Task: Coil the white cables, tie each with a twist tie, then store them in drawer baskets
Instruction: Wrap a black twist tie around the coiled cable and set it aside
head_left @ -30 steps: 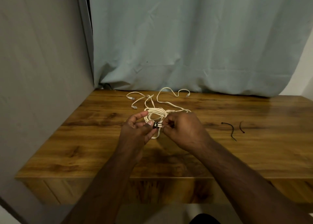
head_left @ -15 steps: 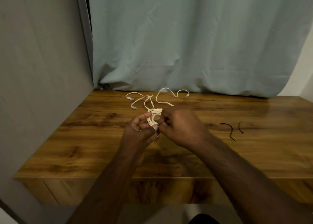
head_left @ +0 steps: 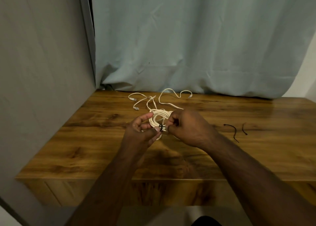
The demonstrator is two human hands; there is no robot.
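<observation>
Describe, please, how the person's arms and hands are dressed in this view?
Both forearms are bare as far as the frame shows, with no sleeve in view. The left hand and right hand wear no gloves, and no watch, ring or bracelet is visible at either wrist.

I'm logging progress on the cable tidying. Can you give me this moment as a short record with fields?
coiled cable: white coil held over the table
tie in use: black twist tie round the coil
left hand: pinches coil at the tie
right hand: pinches at the tie
loose cables: behind the coil
spare ties: two, right of the hands
</observation>
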